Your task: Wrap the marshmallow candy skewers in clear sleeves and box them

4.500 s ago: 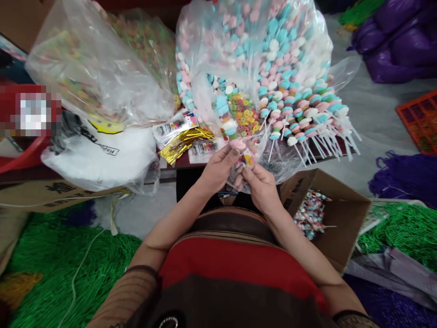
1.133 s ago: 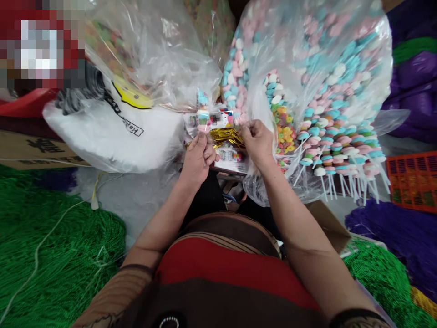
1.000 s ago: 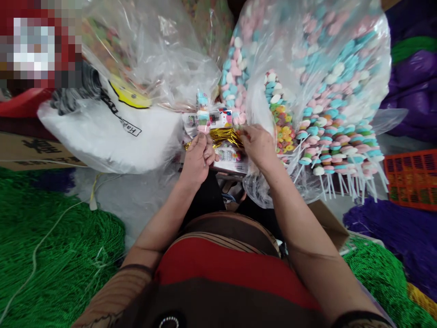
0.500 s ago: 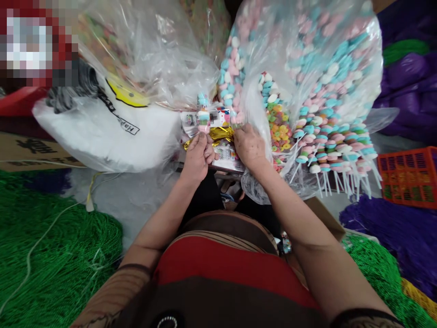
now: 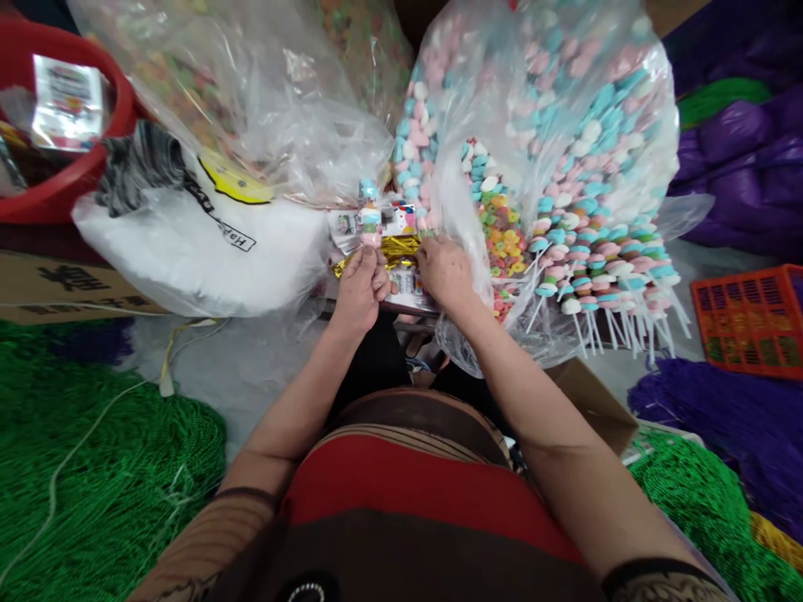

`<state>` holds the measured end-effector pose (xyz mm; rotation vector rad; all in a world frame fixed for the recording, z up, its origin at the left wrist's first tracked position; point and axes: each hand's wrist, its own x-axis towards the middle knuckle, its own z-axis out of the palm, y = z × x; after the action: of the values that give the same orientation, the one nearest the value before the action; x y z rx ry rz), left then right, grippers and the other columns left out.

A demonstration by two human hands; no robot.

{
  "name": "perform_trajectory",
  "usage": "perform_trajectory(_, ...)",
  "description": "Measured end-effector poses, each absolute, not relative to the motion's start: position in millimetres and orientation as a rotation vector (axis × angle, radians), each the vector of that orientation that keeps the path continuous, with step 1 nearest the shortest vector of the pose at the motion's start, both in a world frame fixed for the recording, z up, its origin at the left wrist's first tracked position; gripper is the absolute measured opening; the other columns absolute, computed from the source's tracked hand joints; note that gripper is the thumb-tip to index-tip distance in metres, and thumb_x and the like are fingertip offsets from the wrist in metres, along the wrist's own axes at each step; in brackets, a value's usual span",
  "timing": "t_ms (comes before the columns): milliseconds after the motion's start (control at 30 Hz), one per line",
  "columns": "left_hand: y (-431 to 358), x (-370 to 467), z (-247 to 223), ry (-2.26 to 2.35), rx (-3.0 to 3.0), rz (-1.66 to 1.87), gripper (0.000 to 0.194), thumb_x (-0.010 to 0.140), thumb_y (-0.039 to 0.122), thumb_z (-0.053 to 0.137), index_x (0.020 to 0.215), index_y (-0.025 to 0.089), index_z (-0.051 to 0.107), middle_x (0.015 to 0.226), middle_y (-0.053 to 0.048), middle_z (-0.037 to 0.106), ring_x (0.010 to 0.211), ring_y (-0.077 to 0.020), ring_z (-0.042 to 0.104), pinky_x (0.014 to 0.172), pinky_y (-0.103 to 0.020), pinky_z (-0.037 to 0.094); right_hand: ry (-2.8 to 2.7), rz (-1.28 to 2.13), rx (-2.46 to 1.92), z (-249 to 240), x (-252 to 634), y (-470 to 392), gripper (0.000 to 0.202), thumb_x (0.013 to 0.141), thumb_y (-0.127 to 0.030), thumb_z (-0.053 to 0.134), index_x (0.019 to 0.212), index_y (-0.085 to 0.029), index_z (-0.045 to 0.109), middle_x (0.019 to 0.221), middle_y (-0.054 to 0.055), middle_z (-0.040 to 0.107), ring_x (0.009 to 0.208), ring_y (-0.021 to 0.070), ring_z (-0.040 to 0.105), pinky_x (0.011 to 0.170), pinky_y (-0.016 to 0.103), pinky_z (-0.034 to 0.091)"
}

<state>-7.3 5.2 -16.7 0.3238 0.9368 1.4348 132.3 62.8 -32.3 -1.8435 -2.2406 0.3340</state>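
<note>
My left hand [image 5: 362, 283] is closed in a pinch on the lower end of a candy skewer [image 5: 370, 216] in a clear wrapper, its blue, white, green and pink pieces standing up above the fingers. Beside it lies a bundle of shiny gold twist ties [image 5: 400, 249]. The curled fingers of my right hand [image 5: 447, 272] are pressed together at the right end of this bundle; their tips are partly hidden. Printed bags [image 5: 411, 284] lie beneath and between both hands.
Candy skewers with white sticks [image 5: 602, 267] are heaped at right under a large plastic bag. Gummy rings [image 5: 502, 234] sit nearer. A white bag [image 5: 251, 259] and red tub [image 5: 119, 92] stand left. An orange crate [image 5: 749, 322] and green netting [image 5: 106, 485] lie around.
The view has shifted slightly, so most things appear a little further left. My left hand still pinches the wrapped skewer, and my right hand stays at the gold ties.
</note>
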Motion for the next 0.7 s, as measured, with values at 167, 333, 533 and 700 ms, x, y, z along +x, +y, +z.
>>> perform_trajectory(167,5,-8,-19,0.903,0.340,1.455,0.036,0.101,0.037,0.058,0.070,0.019,0.057,0.043,0.012,0.034,0.032,-0.0037,0.034,0.049,-0.018,0.046,-2.134,0.402,-1.805,-36,134,68,0.019,0.094,-0.021,0.051,0.087,-0.019,0.069,0.096,0.015,0.076,0.090,0.0276,0.068,0.081,0.039,0.051)
perform_trajectory(333,5,-8,-21,0.907,0.388,1.455,0.036,0.100,0.041,0.061,0.071,0.019,0.056,0.042,0.012,0.035,0.033,-0.0039,0.033,0.050,-0.019,0.047,-1.682,0.863,-1.592,-38,150,69,0.013,0.094,-0.024,0.050,0.084,-0.021,0.058,0.072,0.001,0.069,0.058,0.0147,0.060,0.062,0.028,0.047)
perform_trajectory(533,6,-8,-22,0.923,0.427,1.454,0.037,0.099,0.042,0.061,0.071,0.019,0.054,0.041,0.012,0.035,0.033,-0.0039,0.034,0.049,-0.019,0.046,-1.743,0.820,-1.498,-40,149,68,0.014,0.094,-0.026,0.055,0.090,-0.018,0.066,0.080,0.004,0.072,0.072,0.0169,0.064,0.070,0.029,0.049)
perform_trajectory(700,5,-7,-23,0.908,0.433,1.472,0.036,0.101,0.038,0.059,0.071,0.018,0.055,0.042,0.012,0.037,0.033,-0.0034,0.035,0.046,-0.016,0.041,-2.185,0.471,-1.583,-43,128,69,0.020,0.095,-0.023,0.057,0.104,-0.018,0.075,0.113,0.013,0.073,0.098,0.0253,0.065,0.086,0.037,0.049)
